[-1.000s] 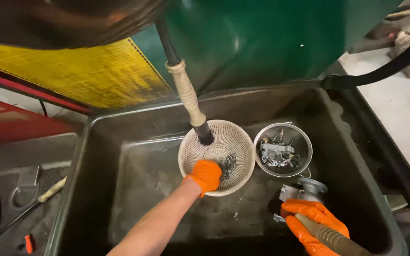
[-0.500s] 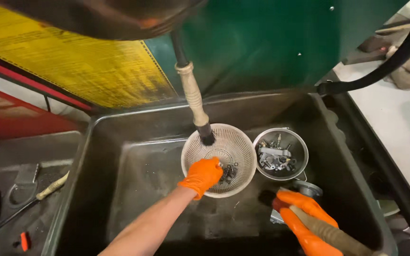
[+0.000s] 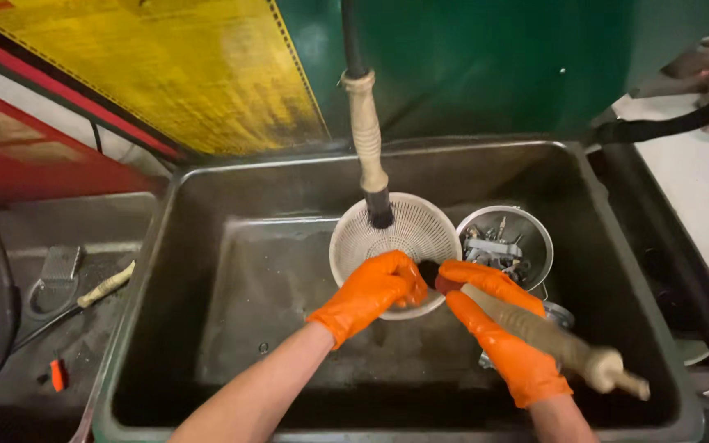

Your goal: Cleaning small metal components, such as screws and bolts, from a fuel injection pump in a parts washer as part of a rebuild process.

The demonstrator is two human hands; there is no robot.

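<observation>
Both my hands wear orange gloves over a dark metal wash basin (image 3: 207,271). My left hand (image 3: 375,289) is curled at the near rim of a white perforated strainer basket (image 3: 395,238), apparently pinching a small part I cannot make out. My right hand (image 3: 498,324) grips a brush (image 3: 547,338) with a pale cloth-wrapped handle; its dark head (image 3: 430,272) meets my left fingers at the basket's edge. A hose nozzle (image 3: 369,152) wrapped in pale cloth hangs down into the basket.
A round metal sieve bowl (image 3: 506,238) with several small metal parts sits right of the basket. A green and yellow machine panel (image 3: 486,66) rises behind the basin. A black hose (image 3: 666,125) runs at right. A tool (image 3: 104,285) lies on the left ledge.
My right hand brought the brush up and left from the basin's lower right to the basket, meeting my left hand. The view moved closer.
</observation>
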